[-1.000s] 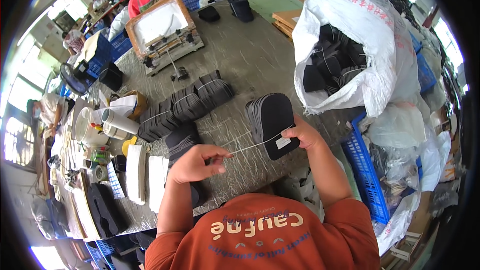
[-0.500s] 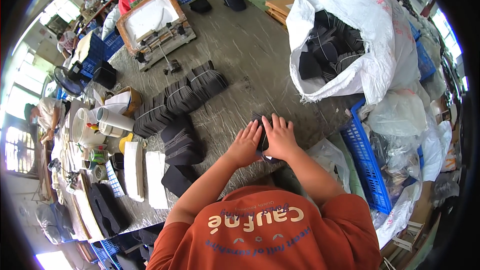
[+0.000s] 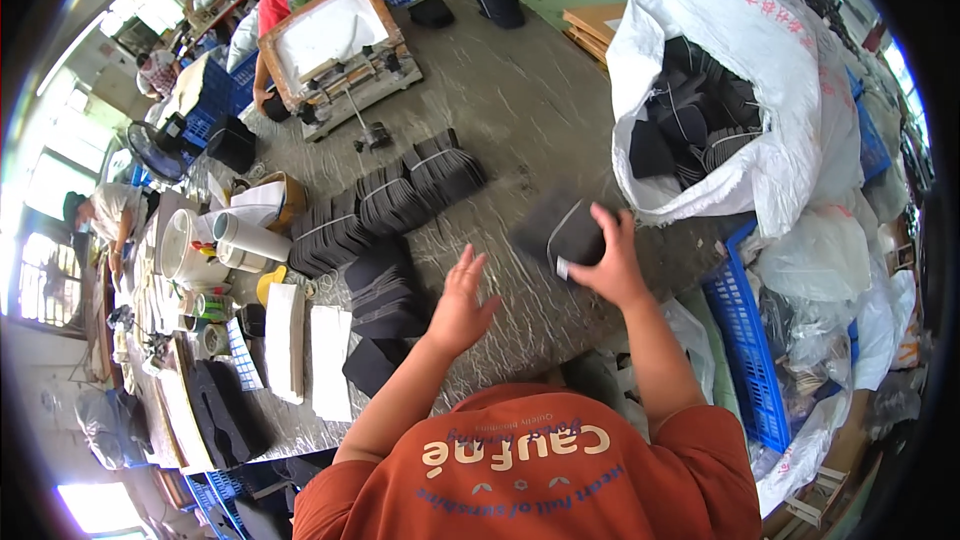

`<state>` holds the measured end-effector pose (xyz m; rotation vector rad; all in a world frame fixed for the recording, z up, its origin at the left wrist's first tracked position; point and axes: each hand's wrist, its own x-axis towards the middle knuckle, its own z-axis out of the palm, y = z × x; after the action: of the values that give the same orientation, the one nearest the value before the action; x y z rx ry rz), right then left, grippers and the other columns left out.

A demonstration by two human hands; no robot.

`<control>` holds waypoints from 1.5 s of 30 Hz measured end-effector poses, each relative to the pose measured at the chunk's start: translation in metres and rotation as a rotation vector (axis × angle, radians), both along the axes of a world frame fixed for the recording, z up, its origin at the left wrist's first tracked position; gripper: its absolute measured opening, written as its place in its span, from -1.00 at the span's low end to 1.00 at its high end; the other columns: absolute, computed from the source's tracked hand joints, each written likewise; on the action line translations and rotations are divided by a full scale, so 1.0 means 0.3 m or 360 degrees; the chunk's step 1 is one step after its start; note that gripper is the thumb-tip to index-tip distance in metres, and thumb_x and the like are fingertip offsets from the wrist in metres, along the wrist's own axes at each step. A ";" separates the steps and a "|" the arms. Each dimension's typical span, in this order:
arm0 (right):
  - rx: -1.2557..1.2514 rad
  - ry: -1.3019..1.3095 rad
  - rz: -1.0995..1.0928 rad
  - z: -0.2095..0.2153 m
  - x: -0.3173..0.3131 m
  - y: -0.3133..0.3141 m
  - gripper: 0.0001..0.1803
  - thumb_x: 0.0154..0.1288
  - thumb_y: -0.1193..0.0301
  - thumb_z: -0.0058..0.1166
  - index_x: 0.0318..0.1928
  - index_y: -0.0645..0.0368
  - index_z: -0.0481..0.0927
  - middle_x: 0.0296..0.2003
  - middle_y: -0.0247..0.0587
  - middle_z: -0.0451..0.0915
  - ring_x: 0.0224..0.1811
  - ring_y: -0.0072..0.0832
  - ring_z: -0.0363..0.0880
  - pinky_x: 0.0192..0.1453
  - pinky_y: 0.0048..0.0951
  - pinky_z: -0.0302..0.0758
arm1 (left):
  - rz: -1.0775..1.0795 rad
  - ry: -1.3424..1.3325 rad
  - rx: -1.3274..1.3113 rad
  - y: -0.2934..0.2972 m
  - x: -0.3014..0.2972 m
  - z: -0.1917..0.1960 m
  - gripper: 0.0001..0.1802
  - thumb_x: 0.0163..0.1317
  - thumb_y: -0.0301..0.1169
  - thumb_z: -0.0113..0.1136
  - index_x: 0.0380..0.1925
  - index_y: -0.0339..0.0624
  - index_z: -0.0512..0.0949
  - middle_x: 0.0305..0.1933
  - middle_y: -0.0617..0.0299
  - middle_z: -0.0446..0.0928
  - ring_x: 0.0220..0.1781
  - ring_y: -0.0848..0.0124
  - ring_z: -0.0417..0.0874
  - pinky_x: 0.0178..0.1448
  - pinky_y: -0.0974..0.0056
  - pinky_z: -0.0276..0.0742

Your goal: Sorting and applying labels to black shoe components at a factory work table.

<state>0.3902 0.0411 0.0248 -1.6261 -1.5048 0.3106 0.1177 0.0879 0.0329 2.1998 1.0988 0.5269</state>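
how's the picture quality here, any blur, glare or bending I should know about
Head view: the right hand and its dark bundle are motion-smeared; the open left hand is sharper. Windows at the left edge blow out white. The fisheye bends the grey table, with black corners around the frame.

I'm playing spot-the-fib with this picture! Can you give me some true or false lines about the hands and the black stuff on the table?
1. The right hand grips a tied bundle of black flat pieces. True.
2. The left hand holds scissors. False: it is open and holds nothing.
3. The big white woven sack has black pieces inside. True.
4. The grey round table has no other bundles on it. False: a row of tied black bundles lies there.
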 end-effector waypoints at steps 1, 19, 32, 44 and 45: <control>0.0138 -0.0145 -0.0171 0.002 0.004 0.074 0.04 -0.29 0.36 0.47 0.29 0.02 0.20 0.13 0.16 0.17 0.18 0.09 0.23 0.26 -0.06 0.26 | 0.0085 -0.0099 0.0104 0.011 -0.051 0.000 -0.28 0.05 -0.51 0.30 0.24 -0.28 0.24 0.41 -0.14 0.12 0.42 -0.03 0.18 0.38 0.05 0.23; -0.0001 -0.0134 -0.0266 -0.233 -0.181 0.734 -0.02 -0.24 0.25 0.46 0.26 -0.05 0.22 0.16 0.25 0.12 0.21 0.19 0.15 0.30 0.01 0.23 | 0.1537 -0.0130 0.0198 0.343 -0.832 -0.069 -0.59 0.19 -0.42 0.21 0.04 -0.30 0.44 0.05 0.00 0.51 0.06 0.20 0.53 0.06 0.25 0.40; -0.0673 0.0420 0.0171 -0.137 -0.022 0.907 -0.07 -0.15 0.17 0.45 0.24 0.25 0.31 0.16 0.09 0.44 0.24 -0.16 0.39 0.30 -0.26 0.31 | 0.1552 -0.0348 -0.0419 0.565 -0.900 -0.192 -0.49 0.27 -0.25 0.16 0.08 -0.45 0.43 0.05 -0.02 0.53 0.08 0.29 0.52 0.18 0.29 0.37; -0.0539 0.0022 0.0083 -0.179 -0.020 0.893 -0.09 -0.05 0.04 0.34 0.24 0.25 0.29 0.18 0.10 0.40 0.28 -0.09 0.32 0.36 -0.22 0.25 | 0.1488 -0.0075 -0.0271 0.581 -0.838 -0.158 -0.34 0.19 -0.17 0.22 0.17 -0.42 0.34 0.09 -0.17 0.49 0.14 0.08 0.51 0.21 0.18 0.37; -0.0453 -0.0079 -0.0009 -0.189 -0.007 0.886 -0.12 -0.02 0.04 0.32 0.23 0.25 0.30 0.15 0.09 0.42 0.26 -0.07 0.33 0.35 -0.20 0.26 | 0.1502 0.0043 -0.0201 0.569 -0.792 -0.119 -0.30 0.20 -0.15 0.22 0.20 -0.41 0.30 0.13 -0.21 0.46 0.17 0.02 0.48 0.24 0.14 0.35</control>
<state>0.3882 0.3068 -0.0319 -1.8713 -1.5468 0.5036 -0.1200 0.2588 -0.0029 1.4721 2.1018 0.7738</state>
